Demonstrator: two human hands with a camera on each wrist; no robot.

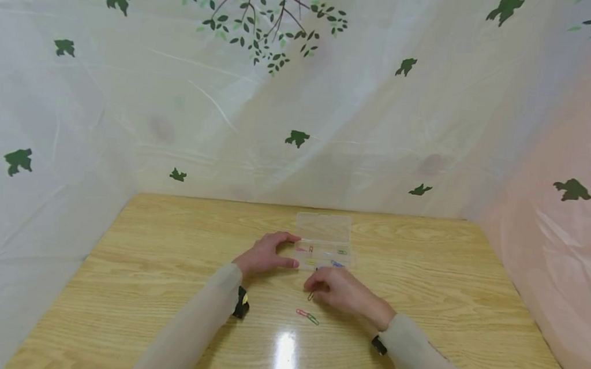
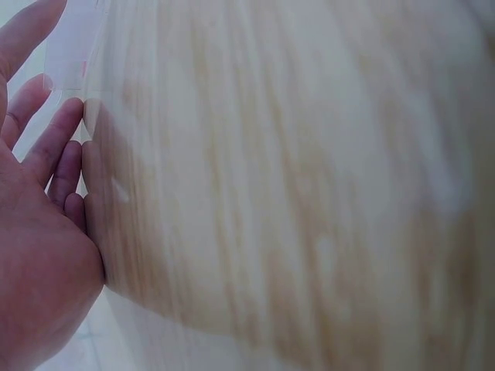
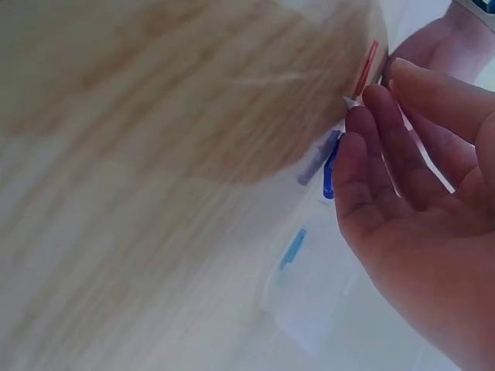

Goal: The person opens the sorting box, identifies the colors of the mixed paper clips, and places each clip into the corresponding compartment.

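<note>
- Clear plastic compartment box [image 1: 324, 250] – lid flipped open toward the far side, sits mid-table; a few coloured paper clips inside.
- Left hand [image 1: 265, 255] rests against box's left end, fingers relaxed and mostly straight, steadying it, not gripping.
- Right hand [image 1: 336, 288] just in front of the box, fingers curled downward; a paper clip [image 1: 310, 294] hangs at its fingertips – looks pinched, though wrist view is too blurred to confirm.
- Pink and green clips [image 1: 307, 316] lie linked on the table, near the right hand.
- Handling, my guess: clips are light, thin, springy wire, slick on varnish – best pinched by the edges w/ fingertips. Box is light, prob. slides easily.
- Wooden table [image 1: 164, 267], glossy, w/ lamp glare; white plastic sheeting [image 1: 124, 107] w/ green leaf prints surrounds it.
</note>
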